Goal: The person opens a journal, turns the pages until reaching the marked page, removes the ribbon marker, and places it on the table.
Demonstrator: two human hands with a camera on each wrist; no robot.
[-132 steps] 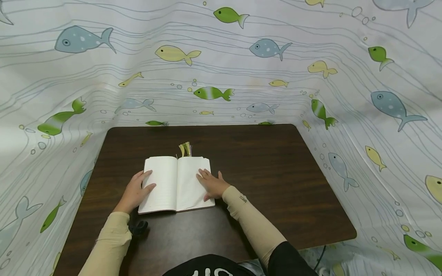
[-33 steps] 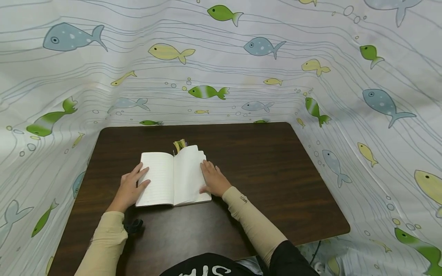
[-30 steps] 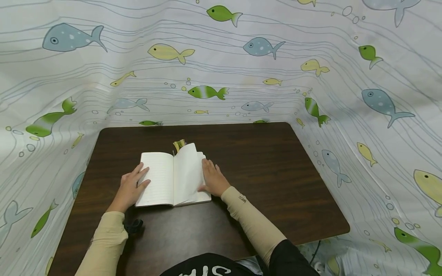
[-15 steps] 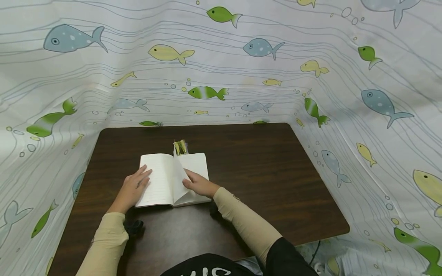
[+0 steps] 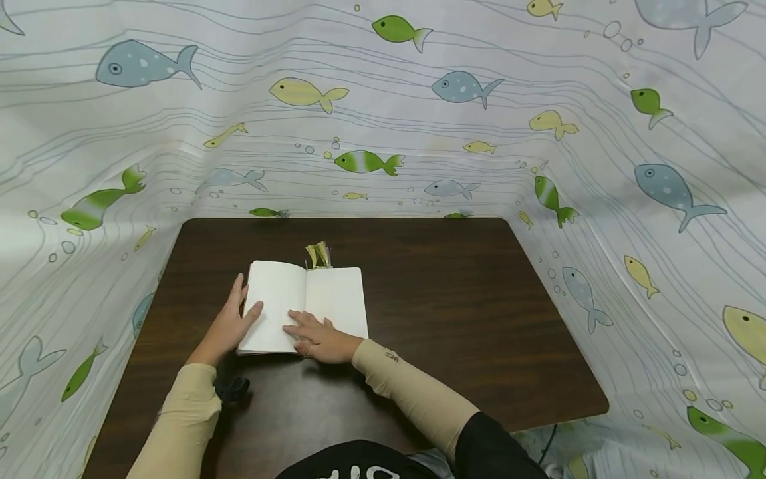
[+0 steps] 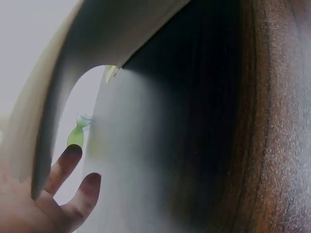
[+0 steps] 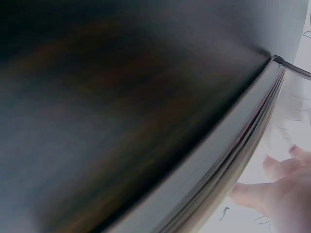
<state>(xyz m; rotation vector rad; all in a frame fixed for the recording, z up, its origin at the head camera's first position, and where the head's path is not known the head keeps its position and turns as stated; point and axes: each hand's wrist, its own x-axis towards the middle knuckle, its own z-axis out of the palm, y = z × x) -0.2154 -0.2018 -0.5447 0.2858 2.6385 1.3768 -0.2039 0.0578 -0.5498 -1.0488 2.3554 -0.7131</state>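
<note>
An open notebook (image 5: 336, 293) lies on the dark wooden table, both visible pages white. My left hand (image 5: 226, 327) is at its left edge, thumb over the left page and fingers stretched along the outside. In the left wrist view, two fingers (image 6: 81, 201) reach past the notebook's raised edge. My right hand (image 5: 323, 338) rests with spread fingers on the lower part of the left page, across the spine. The right wrist view shows the notebook's bottom edge with its stacked pages, and my right fingers (image 7: 252, 194) on the page beyond. Yellow-green bookmark ribbons (image 5: 319, 255) stick out above the spine.
The brown table (image 5: 455, 319) extends well to the right of the notebook. A fish-patterned white curtain (image 5: 383, 120) surrounds it at the back and sides. A black wrist device (image 5: 232, 389) sits below my left wrist.
My right hand lifted a page from the right side and carried it over to the left, where the hand now rests. My left fingers shifted off the page to its outer edge.
</note>
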